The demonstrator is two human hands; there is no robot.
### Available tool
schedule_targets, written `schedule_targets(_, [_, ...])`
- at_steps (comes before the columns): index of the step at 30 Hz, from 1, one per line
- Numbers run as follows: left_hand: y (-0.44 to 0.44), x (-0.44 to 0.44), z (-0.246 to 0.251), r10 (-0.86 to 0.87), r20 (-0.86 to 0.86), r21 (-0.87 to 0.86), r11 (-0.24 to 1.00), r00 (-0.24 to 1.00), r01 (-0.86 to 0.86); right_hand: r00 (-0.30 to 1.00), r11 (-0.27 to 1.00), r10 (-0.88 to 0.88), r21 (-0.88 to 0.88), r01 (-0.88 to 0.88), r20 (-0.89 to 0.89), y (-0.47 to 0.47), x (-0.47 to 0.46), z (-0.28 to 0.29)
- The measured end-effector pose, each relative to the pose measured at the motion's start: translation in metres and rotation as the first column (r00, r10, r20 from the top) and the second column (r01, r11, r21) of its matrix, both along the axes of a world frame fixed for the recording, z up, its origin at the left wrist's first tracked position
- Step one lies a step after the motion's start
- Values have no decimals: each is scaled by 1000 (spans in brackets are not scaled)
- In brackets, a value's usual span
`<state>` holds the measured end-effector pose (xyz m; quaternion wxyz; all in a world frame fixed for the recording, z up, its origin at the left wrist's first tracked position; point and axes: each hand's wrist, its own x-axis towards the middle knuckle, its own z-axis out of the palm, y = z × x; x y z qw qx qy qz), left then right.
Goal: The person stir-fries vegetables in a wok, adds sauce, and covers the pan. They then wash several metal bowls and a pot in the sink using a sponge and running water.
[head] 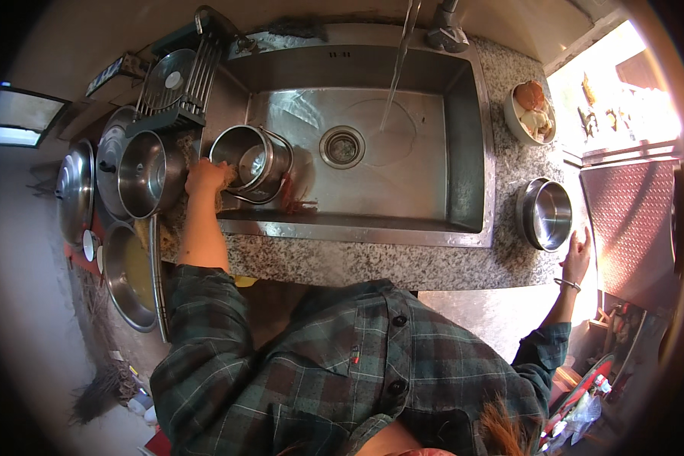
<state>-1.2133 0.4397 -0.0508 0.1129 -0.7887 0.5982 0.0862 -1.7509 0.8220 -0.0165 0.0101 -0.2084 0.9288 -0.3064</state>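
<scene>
My left hand [205, 175] is at the sink's left rim, its fingers closed around a tan fibrous scrubber [228, 178]. Right beside it a steel pail [273, 171] with a wire handle lies tilted inside the steel sink [410, 188], its mouth towards me and the left. On the granite counter at the right, my right hand [577, 251] is at the near side of two nested steel bowls [549, 216]; its fingers are apart, and whether they touch the bowls is hard to tell. Water [399, 62] runs from the tap [449, 37] into the sink.
A steel saucepan [142, 171] with a long handle stands left of the sink, before a dish rack [196, 91]. Further left are a large steel basin [114, 273] and steel lids [75, 188]. A white bowl of eggshells [513, 117] stands at the back right.
</scene>
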Motion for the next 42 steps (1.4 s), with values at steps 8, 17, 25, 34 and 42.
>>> schedule_targets(8, [-17, -41, -25, -333, -342, -98, 943, 879, 319, 845, 808, 514, -415, -418, 150, -113, 90, 15])
schedule_targets(17, [15, -206, -21, -319, -520, -106, 945, 792, 311, 640, 692, 689, -569, -443, 340, -179, 149, 11])
schedule_targets(25, [10, -209, -39, -468, -655, -360, 884, 593, 299, 664, 587, 619, -808, -37, 419, -164, 115, 73])
schedule_targets(34, [34, -174, 60, -282, -959, -282, 949, -25, 141, 494, 487, 805, -841, -237, 328, -121, 105, 85])
schedule_targets(42, [43, -159, 20, 9, -999, 14, 990, 41, 139, 790, 691, 584, -626, -361, 189, -19, 104, 75])
